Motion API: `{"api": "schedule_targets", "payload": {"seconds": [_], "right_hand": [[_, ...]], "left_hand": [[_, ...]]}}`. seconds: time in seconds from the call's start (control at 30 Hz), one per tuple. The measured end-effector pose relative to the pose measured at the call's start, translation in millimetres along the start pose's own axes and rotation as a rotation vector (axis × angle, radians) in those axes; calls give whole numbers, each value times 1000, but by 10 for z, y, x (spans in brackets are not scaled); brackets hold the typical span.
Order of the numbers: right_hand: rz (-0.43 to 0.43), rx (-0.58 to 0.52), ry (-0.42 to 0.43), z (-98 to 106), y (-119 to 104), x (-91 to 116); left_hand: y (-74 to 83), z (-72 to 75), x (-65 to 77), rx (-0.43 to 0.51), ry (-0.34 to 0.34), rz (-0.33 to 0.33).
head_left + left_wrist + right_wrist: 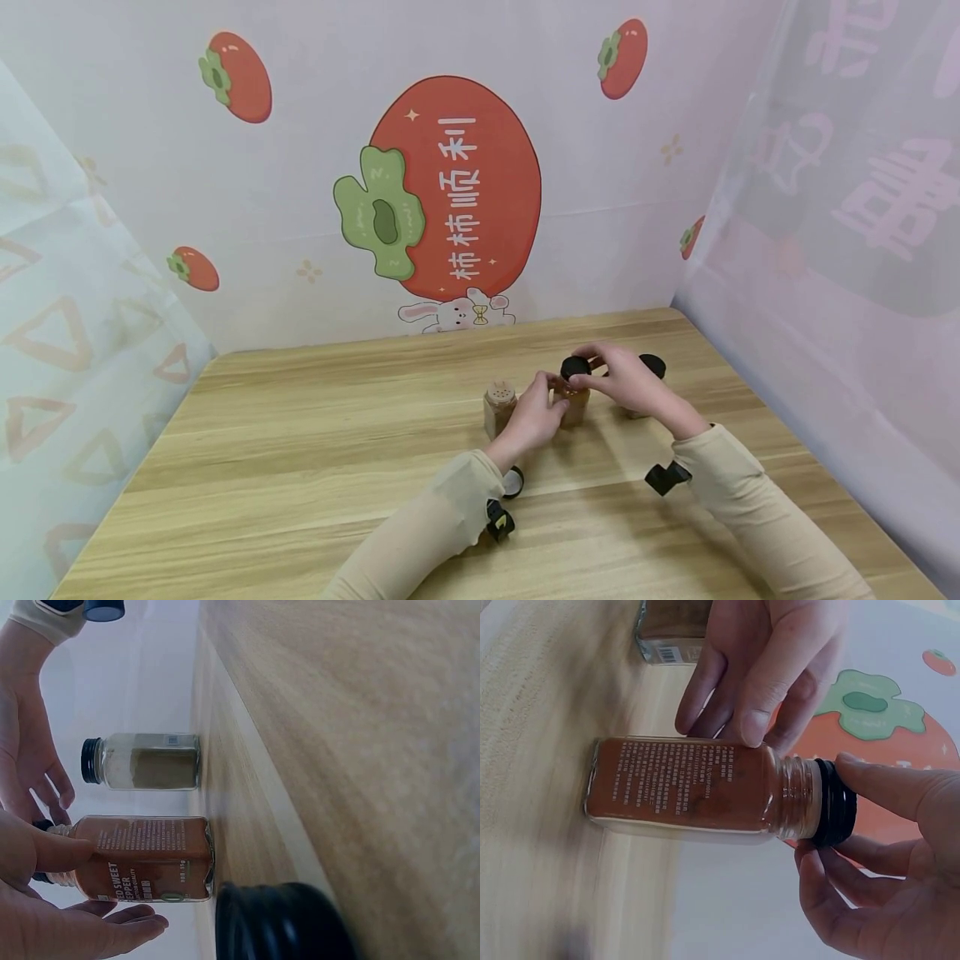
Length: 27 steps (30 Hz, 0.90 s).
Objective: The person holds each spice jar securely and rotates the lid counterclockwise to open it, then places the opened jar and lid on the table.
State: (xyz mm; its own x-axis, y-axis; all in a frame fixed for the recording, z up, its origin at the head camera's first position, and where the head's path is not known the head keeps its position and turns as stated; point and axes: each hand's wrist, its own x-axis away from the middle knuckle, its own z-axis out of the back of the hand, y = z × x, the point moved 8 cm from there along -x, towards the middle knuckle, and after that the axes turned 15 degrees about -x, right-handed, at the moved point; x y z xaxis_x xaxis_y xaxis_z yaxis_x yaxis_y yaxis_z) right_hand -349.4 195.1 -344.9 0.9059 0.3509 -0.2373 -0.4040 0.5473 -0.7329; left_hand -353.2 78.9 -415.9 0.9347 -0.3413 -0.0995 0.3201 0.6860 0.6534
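Note:
A glass spice jar of reddish-brown powder (682, 780) stands upright on the table, its label reading "sweet pepper" in part. My left hand (534, 417) grips its body near the shoulder, thumb on one side and fingers on the other. The right hand (622, 379) pinches the jar's black lid (835, 802) between thumb and fingers. This lid is at the jar's mouth, with glass threads showing below it. Just left of my left hand is a lidless spice jar (498, 410) with a holed shaker top.
A third spice jar (154, 761), with a black lid and brownish-green powder, stands to the right, partly behind my right hand in the head view. Beside my left sleeve a loose black lid (513, 483) lies on the wooden table (300, 450). Printed cloth walls (300, 167) surround the table.

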Motion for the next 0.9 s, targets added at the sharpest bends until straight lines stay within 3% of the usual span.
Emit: {"api": "schedule_targets", "payload": {"seconds": [0.57,0.9], "right_hand": [[-50,-41,53,115,17,75],[-81,-79,42,142,33,153]], "left_hand": [[28,20,18,1,9,-12],[3,7,6,-5,6,-4]]}}
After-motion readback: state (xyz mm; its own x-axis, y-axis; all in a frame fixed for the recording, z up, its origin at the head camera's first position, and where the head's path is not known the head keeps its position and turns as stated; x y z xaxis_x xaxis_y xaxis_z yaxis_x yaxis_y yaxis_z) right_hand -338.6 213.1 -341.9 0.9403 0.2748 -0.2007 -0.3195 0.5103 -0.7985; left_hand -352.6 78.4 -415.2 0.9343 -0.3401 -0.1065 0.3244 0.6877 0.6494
